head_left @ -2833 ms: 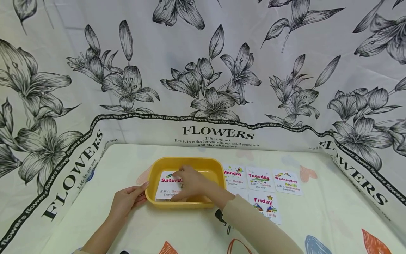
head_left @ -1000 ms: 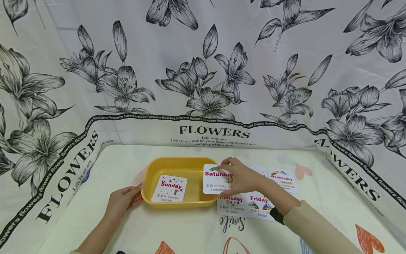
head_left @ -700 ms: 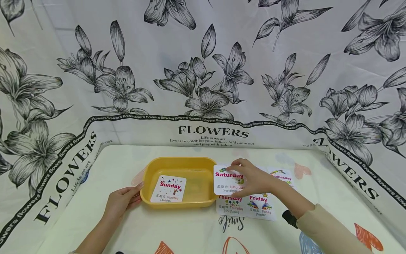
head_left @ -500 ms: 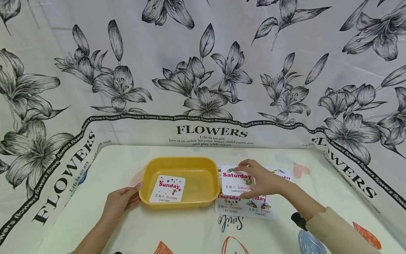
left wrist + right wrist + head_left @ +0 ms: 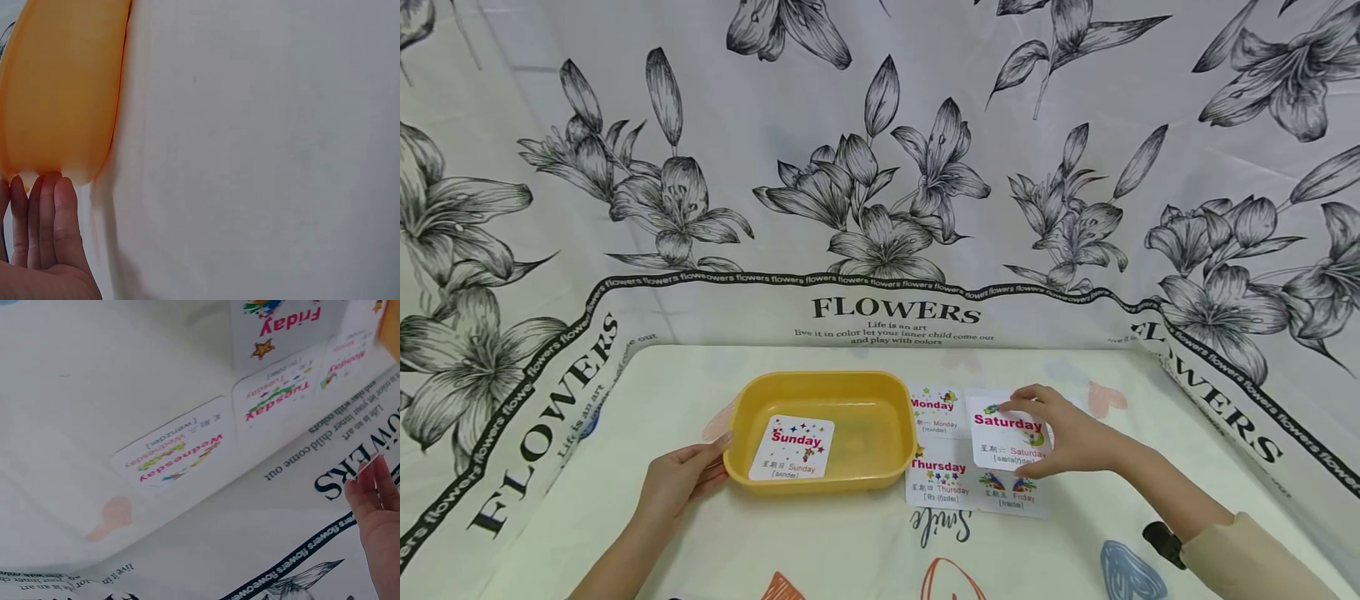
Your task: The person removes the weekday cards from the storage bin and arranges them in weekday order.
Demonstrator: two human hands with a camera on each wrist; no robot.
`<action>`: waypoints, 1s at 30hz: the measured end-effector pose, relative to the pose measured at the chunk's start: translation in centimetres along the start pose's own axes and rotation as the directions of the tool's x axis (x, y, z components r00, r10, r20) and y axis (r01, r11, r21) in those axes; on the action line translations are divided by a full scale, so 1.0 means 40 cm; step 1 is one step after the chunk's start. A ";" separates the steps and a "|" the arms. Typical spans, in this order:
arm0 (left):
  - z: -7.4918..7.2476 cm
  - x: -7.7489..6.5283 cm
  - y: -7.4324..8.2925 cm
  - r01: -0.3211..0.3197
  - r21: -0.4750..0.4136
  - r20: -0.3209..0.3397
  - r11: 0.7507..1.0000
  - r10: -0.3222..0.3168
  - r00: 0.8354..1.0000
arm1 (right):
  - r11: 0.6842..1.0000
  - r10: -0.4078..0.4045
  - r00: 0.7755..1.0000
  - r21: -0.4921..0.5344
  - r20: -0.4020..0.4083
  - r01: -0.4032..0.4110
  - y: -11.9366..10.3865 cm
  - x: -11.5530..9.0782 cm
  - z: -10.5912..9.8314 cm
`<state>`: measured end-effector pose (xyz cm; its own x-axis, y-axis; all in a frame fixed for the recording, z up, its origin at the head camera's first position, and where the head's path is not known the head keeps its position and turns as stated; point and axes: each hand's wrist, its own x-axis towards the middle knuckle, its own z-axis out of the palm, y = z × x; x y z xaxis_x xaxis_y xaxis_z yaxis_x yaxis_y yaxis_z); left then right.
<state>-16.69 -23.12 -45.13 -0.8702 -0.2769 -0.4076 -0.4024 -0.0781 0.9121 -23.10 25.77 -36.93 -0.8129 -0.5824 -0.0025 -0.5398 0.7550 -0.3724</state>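
Observation:
My right hand (image 5: 1063, 433) grips a white Saturday card (image 5: 1000, 442) by its right side, thumb at the lower edge and fingertips at the upper. The card overlaps the Tuesday and Friday (image 5: 1011, 498) cards in the head view. In the right wrist view its thin edge (image 5: 367, 465) shows between the fingers. At the left end of a yellow plastic tray (image 5: 872, 442), my left hand (image 5: 676, 479) holds the rim, thumb on top; its fingers lie against the outer wall in the left wrist view. A Sunday card (image 5: 793, 450) lies in the tray's left half.
Right of the tray, a Monday card (image 5: 936, 402) lies above a Thursday card (image 5: 940, 492). The right wrist view shows the Tuesday card (image 5: 275, 390) and a Wednesday card (image 5: 175, 450) side by side. A floral curtain (image 5: 880, 208) hangs behind the table.
My right hand has lifted the Saturday card out of the tray and carried it right, over the laid-out cards. The Sunday card beneath is uncovered. My left hand stays at the tray.

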 end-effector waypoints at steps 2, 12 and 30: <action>0.001 0.000 -0.001 0.003 0.008 0.001 1.000 -0.003 1.000 | 1.000 -0.003 1.000 -0.017 -0.024 0.003 0.019 -0.020 -0.003; -0.001 0.002 -0.005 0.024 0.038 -0.012 0.999 -0.024 1.000 | 1.000 -0.011 0.994 -0.014 -0.104 0.010 0.083 -0.104 -0.031; -0.004 0.006 -0.005 0.018 0.020 0.006 1.000 -0.018 1.000 | 0.998 0.067 0.998 0.005 -0.015 -0.067 0.189 -0.158 0.035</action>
<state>-16.78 -23.34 -45.39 -0.8644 -0.2701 -0.4242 -0.4235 -0.0640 0.9037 -21.74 34.72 -41.02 -0.8506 -0.5257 -0.0131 -0.4830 0.7909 -0.3759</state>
